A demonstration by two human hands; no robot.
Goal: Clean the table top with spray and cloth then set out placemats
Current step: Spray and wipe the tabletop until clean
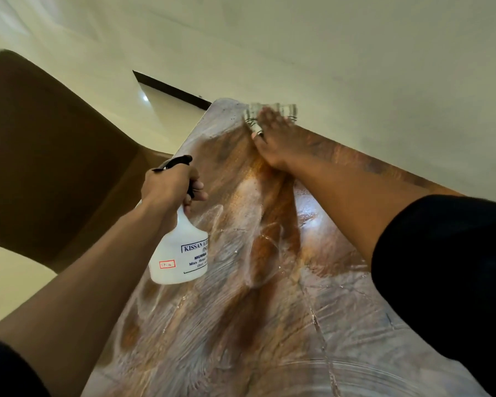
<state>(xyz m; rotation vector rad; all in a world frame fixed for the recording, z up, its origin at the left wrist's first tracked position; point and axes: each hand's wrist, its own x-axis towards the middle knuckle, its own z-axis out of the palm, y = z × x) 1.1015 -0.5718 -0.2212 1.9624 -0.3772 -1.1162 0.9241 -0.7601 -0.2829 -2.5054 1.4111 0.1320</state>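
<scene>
Just the one head-worn wide-angle view here, tilted hard, looking forward and down along the table (pixel 269 310) from close up, both hands reaching out ahead, far wall (pixel 355 53) behind.

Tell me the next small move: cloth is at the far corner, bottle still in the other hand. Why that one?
Probably draw the cloth back toward you along the table top. The right hand presses it flat at the far corner, while wet streaks cover the nearer surface. The left hand holds the spray bottle in its grip above the table, so more spray seems unneeded.
</scene>
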